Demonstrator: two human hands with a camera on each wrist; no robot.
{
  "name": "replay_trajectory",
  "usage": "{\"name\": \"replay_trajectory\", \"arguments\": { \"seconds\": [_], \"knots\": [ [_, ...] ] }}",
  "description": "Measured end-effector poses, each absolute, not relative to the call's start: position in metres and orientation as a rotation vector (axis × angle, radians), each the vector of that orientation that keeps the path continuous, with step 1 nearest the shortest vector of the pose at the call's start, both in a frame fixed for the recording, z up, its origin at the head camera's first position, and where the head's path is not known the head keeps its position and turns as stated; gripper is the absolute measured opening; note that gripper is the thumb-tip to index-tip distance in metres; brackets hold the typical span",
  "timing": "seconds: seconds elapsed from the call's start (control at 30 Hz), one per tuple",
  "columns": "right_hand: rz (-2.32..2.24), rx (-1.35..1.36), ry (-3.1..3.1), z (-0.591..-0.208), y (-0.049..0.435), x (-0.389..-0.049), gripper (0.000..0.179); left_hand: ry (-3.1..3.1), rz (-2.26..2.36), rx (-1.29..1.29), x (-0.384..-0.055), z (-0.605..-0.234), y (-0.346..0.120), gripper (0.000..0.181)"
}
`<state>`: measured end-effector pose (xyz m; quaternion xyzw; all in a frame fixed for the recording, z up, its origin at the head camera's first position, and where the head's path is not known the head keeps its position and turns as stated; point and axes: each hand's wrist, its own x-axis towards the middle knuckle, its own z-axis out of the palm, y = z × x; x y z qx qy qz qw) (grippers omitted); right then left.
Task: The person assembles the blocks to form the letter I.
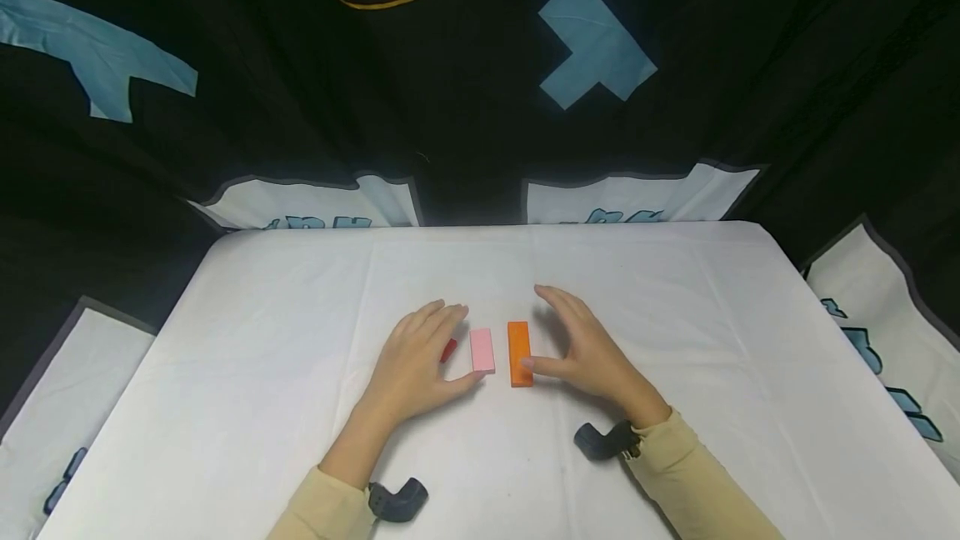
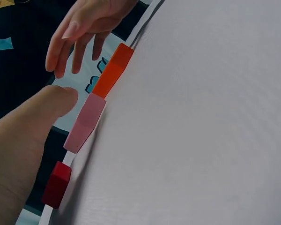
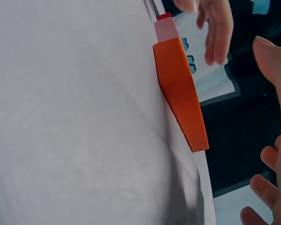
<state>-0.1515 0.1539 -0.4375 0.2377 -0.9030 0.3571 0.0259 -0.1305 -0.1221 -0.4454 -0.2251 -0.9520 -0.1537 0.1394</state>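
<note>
Three blocks lie in a row on the white table. The longest is the orange block, the pink block lies to its left, and the small red block is furthest left. My left hand hovers over the red block, hiding most of it in the head view, its thumb near the pink block's near end. To the right of the orange block is my right hand, fingers spread and thumb over that block's near part. Both wrist views show the thumbs apart from the blocks.
White cloth covers the table. A black curtain with blue and white patches hangs behind it and along the sides. Dark curved wrist mounts stick out below both hands, near the beige sleeves.
</note>
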Motion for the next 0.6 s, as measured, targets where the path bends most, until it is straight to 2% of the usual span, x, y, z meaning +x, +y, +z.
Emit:
{"name": "replay_trajectory", "arguments": {
  "seconds": [0.6],
  "knots": [
    [1.104,0.839,-2.876,-0.459,0.156,-0.158,0.111,-2.703,-0.389,-0.753,-0.136,-0.458,-0.119,0.078]
  ]
}}
